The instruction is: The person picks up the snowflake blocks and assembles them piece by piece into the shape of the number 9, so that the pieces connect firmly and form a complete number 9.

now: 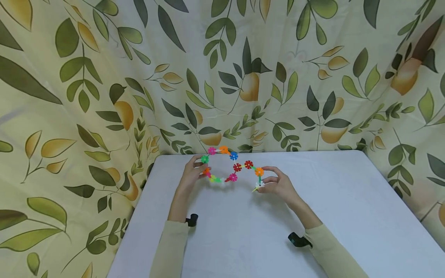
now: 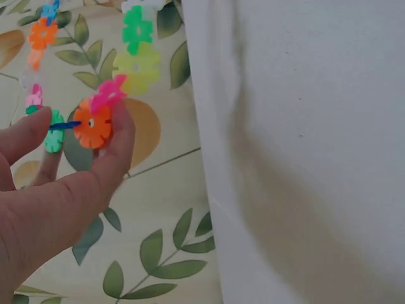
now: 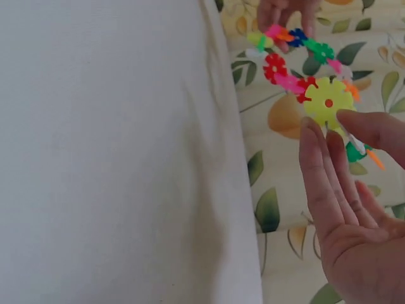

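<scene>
A chain of colourful interlocking plastic snowflake discs is held up above the table, closed into a ring with a short tail at its right. My left hand grips the ring's left side. In the left wrist view, an orange disc and a green disc lie between its thumb and fingers. My right hand pinches the end of the tail. The right wrist view shows a yellow disc at its thumb and fingertips, with the ring beyond it. Fingers partly hide the held discs.
A white-covered table spreads under both hands. Behind it and along the left hangs a leaf-patterned curtain. Each wrist carries a small black camera, one at the left and another at the right.
</scene>
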Available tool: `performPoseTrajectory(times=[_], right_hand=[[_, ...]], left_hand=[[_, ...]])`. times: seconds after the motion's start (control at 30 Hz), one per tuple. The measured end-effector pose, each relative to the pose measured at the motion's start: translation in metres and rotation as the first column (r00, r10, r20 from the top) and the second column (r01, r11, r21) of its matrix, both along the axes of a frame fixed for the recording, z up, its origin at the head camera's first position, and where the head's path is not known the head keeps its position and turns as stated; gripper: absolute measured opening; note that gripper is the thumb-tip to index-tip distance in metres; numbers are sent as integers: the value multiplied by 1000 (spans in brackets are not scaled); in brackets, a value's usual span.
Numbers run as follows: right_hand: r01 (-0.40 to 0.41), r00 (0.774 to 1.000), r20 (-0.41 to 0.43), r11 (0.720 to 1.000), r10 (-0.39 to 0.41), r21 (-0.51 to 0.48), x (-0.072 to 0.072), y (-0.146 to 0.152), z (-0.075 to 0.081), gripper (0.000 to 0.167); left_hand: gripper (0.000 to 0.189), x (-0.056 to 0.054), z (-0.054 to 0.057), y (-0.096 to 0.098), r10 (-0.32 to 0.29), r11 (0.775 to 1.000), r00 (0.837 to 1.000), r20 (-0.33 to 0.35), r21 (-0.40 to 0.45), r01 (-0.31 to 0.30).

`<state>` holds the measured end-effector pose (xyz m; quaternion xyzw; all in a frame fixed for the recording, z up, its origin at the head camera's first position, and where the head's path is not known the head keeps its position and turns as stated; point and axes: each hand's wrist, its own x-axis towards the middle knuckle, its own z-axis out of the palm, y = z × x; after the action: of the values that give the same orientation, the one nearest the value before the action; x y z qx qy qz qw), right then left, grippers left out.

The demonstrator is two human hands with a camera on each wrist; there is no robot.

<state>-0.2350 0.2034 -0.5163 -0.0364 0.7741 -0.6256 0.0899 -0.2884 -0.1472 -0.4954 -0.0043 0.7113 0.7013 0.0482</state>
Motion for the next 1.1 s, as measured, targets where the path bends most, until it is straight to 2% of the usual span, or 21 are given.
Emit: performPoseTrajectory(times=[0.13,0.27,0.4,0.6,0.7,0.9,1.1], right_hand=[[-41,999,-30,998,42,45,3,-2,-5,84],[-76,996,-42,995,79,71,6,-4,-8,85],[-81,996,-37,994,83,67,8,-5,-10,89],[-49,998,-31,997,51,65,10,-3,-8,98],[-55,998,-31,996,57,72,12,-1,-8,94],[-62,997,42,997,60,38,16,2,-10,93],[-73,995,58,997,75,-30,17,5,-11,93]], left_hand=[[36,-8,3,8,10,1000,1000,-2,-26,-10],[33,-14,4,17,-41,998,999,-11,-54,41],[39,-20,2,28,-68,997,997,-31,30,69],[49,-27,0,39,-48,991,999,-17,121,50],[45,-32,-1,42,-35,987,999,-12,155,36],[29,-43,-4,50,-16,981,1000,-3,194,16],[35,-50,-8,57,-7,960,1000,-14,280,11]])
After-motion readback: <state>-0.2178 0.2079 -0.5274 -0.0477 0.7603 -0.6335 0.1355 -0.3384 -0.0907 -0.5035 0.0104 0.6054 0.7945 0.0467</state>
